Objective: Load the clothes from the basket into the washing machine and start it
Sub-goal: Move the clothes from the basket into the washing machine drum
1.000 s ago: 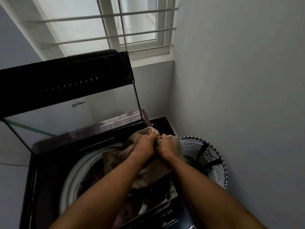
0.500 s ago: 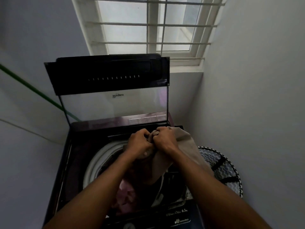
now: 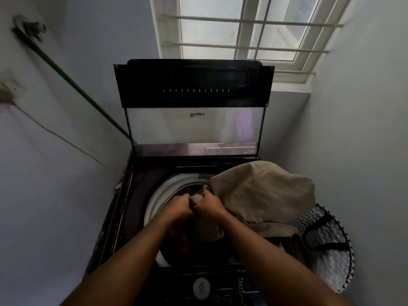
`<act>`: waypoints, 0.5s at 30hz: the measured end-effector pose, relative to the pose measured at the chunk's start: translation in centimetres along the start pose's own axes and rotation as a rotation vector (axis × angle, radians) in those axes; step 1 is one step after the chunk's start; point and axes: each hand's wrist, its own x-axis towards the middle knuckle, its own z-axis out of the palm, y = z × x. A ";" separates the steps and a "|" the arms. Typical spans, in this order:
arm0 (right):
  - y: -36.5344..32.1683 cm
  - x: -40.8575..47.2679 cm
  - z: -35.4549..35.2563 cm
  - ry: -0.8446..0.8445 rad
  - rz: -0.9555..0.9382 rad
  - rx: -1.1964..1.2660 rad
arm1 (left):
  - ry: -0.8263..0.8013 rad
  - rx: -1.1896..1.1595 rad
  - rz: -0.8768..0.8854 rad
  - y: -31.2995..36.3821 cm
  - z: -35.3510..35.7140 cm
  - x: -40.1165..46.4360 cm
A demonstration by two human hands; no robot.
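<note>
Your left hand [image 3: 178, 206] and right hand [image 3: 208, 205] both grasp one edge of the beige garment [image 3: 262, 195] above the drum opening [image 3: 159, 199] of the washing machine [image 3: 123, 217]; the rest billows to the right, over the basket [image 3: 326, 246]. Dark clothes already lie inside. I judge the loading is partly done; the lid [image 3: 194, 85] stands open and the near controls [image 3: 201, 287] seem untouched.

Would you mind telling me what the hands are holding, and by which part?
Both the left hand and right hand grip the beige cloth garment by its bunched left edge.
</note>
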 end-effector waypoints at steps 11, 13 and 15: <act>2.6 -1.4 -5.1 0.296 -0.037 -0.215 | 0.168 0.000 0.213 4.8 2.6 0.4; 2.6 -2.0 -6.9 0.461 -0.079 -0.289 | 0.194 0.011 0.289 6.8 2.7 0.9; 3.1 -2.4 -8.7 0.598 -0.060 -0.404 | 0.215 0.010 0.354 8.9 3.0 1.3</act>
